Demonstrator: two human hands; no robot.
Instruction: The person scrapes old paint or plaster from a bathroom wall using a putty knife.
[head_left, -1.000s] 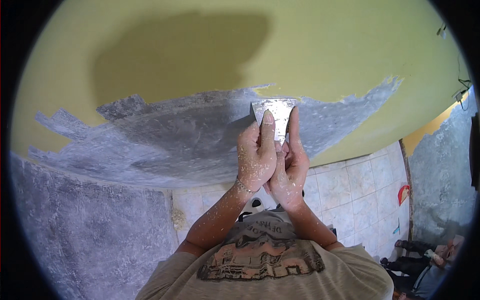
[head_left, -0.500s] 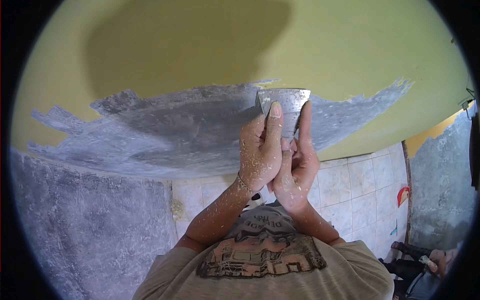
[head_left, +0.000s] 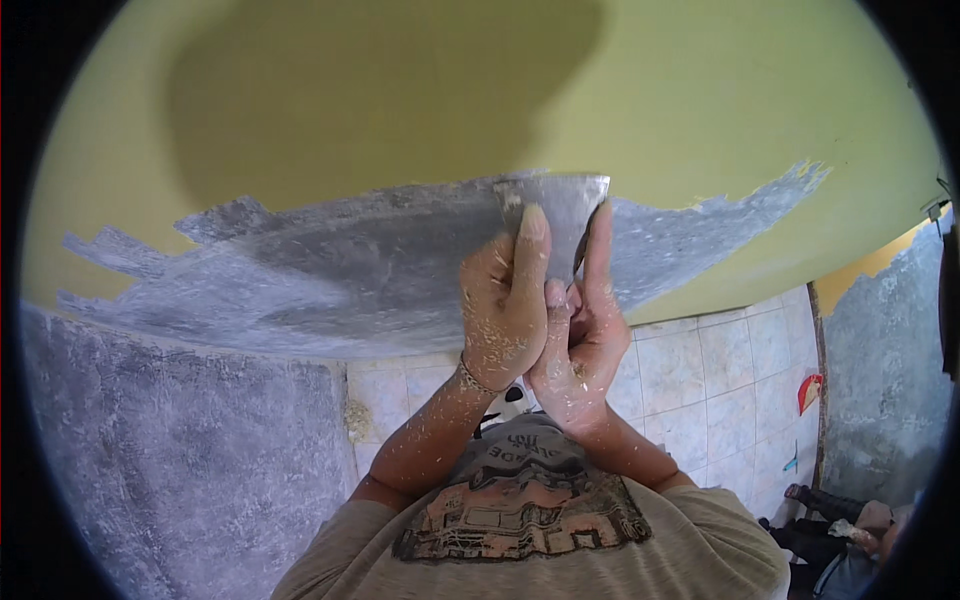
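Observation:
Both my hands are wrapped round one wide metal scraper (head_left: 562,205). Its blade edge meets the wall along the border between yellow-green paint (head_left: 700,110) and a bare grey patch (head_left: 400,245). My left hand (head_left: 505,310) presses its thumb flat along the blade's face. My right hand (head_left: 588,345) grips lower down, with its index finger stretched along the blade's right edge. The handle is hidden inside my hands. Pale paint flakes cling to my left hand and forearm, with fewer on the right.
To the left stands a grey stripped wall (head_left: 190,430). Pale floor tiles (head_left: 700,370) lie below. A red object (head_left: 809,392) and a small blue item (head_left: 791,460) rest near the right wall's foot. Another person (head_left: 850,530) is partly visible at lower right.
The scraper and both hands have shifted slightly left along the paint's border. A bit more grey shows where the blade was, and the grip is the same.

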